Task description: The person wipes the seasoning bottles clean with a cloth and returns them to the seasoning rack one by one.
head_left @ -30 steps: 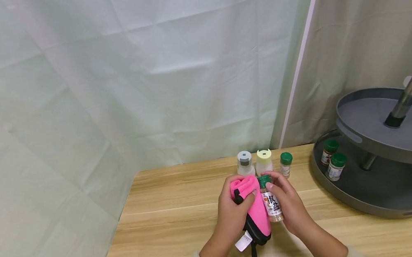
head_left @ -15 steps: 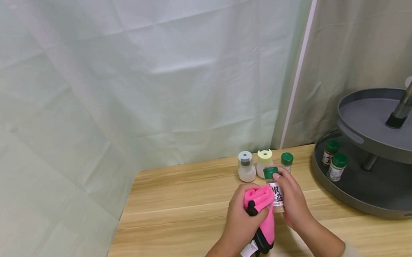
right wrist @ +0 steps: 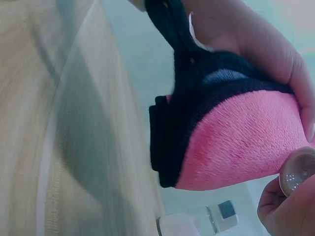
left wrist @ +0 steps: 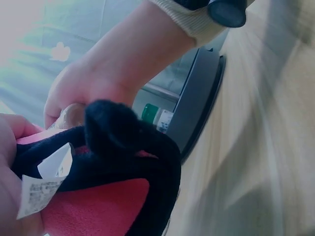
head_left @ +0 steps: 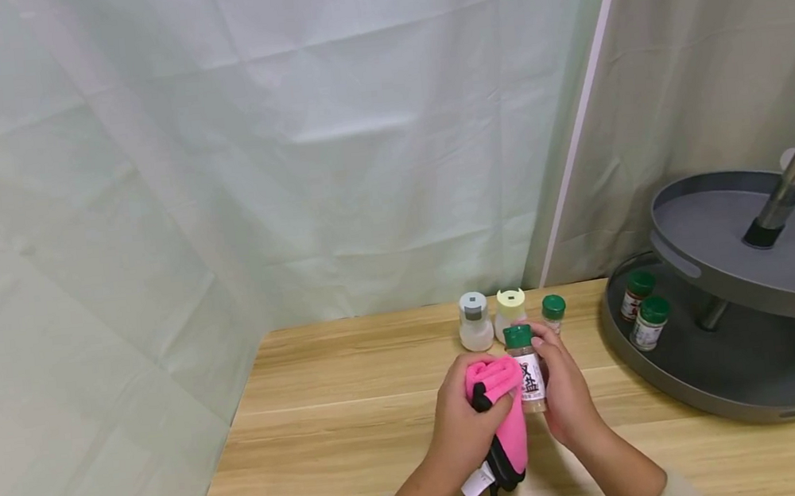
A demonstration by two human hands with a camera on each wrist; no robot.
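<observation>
In the head view my left hand grips a folded pink cloth with black trim, a white tag and a dangling black strap. Just right of it, my right hand holds a clear spice jar with a green cap and a white label, roughly upright. The cloth lies right against the jar's left side. From the right wrist, the jar's base shows at the edge of the plush cloth. In the left wrist view the white tag hangs off the black trim, and most of the jar is hidden.
Behind the hands stand a grey-topped shaker, a yellow-topped shaker and another green-capped jar. At right, a two-tier grey turntable rack bears two green-capped jars on its lower tier. A pale curtain borders the table's back.
Both hands have shifted slightly right and toward me, with the cloth and jar. The jar stands straighter, its label turned. Over the last half second it moved slightly left, against the cloth.
</observation>
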